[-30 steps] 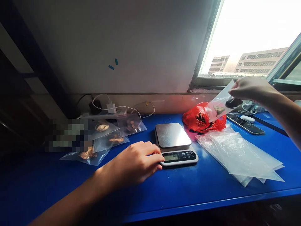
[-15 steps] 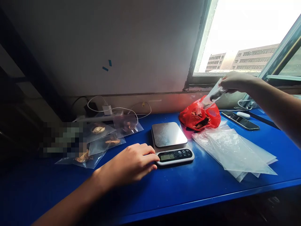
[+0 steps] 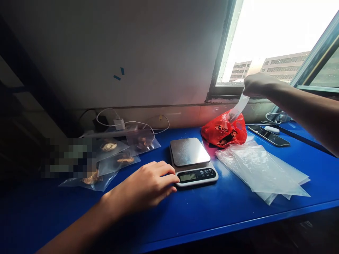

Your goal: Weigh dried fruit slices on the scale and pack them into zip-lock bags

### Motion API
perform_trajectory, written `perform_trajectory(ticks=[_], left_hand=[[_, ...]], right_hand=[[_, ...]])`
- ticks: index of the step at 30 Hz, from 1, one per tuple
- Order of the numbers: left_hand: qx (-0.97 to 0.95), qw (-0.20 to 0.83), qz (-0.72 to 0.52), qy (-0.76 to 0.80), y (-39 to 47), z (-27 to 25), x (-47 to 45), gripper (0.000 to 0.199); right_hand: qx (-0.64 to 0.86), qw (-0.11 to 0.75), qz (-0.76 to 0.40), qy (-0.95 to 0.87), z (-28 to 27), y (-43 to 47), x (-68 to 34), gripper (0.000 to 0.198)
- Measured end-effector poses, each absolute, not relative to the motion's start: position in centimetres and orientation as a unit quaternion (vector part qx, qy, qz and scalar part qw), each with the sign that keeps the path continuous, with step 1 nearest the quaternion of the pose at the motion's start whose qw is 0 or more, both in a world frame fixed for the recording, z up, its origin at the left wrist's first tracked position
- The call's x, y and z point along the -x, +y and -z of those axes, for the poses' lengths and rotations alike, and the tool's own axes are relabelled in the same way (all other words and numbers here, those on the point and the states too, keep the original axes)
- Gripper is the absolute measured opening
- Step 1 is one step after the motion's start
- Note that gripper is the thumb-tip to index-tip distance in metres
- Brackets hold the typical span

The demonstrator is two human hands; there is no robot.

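My right hand [image 3: 255, 84] is closed around the top of a clear plastic bag [image 3: 239, 106]. This bag hangs down into a red plastic bag [image 3: 209, 130], and something dark shows at its lower end. Brown, dried-looking pieces [image 3: 229, 138] fill the mouth of the red bag. My left hand [image 3: 156, 181] lies beside the digital kitchen scale [image 3: 200, 179], its fingers loosely bent and apart, fingertips touching the scale's left front corner. The steel weighing plate [image 3: 189, 151] is bare, and the display [image 3: 191, 176] reads 0.0.
Flat clear bags [image 3: 265, 173] are stacked right of the scale. Behind them lie a phone [image 3: 268, 135] and a white rounded object [image 3: 272, 129]. Several filled clear bags [image 3: 119, 162] sit at the left, near a white charger [image 3: 119, 123] and cable. A window [image 3: 217, 84] is behind the red bag.
My right hand has risen a little and turned, and the clear bag hangs more steeply, its contents lower in it. My left hand stays at the scale.
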State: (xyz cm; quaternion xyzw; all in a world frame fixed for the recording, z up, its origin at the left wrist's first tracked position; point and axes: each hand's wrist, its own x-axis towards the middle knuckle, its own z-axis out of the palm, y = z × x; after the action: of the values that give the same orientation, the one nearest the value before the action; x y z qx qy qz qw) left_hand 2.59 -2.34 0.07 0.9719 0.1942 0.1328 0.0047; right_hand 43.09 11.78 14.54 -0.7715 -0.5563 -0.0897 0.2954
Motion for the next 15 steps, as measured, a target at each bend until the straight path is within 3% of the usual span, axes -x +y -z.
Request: perform_trajectory(ticks=[2,5,8,15], left_hand=[[-0.973,0.002,-0.132,0.191,-2.4,-0.1,-2.6,0.017],[-0.972,-0.001,-0.135,0.193,-2.4,-0.2,-2.6,0.017],[-0.972,-0.003,-0.139,0.19,-2.4,-0.2,-2.6,0.017],[-0.972,-0.008,-0.143,0.185,-2.2,0.0,-2.5,0.017]], right_hand=[[0.803,0.227,0.086,-0.545,-14.9,11.2,-42.9,0.035],[0.814,0.209,0.094,-0.534,-15.1,10.1,-42.7,0.023],[0.81,0.261,0.105,-0.515,-13.8,9.1,-42.8,0.021],[0.73,0.48,0.127,-0.47,-10.3,9.9,-43.0,0.031]])
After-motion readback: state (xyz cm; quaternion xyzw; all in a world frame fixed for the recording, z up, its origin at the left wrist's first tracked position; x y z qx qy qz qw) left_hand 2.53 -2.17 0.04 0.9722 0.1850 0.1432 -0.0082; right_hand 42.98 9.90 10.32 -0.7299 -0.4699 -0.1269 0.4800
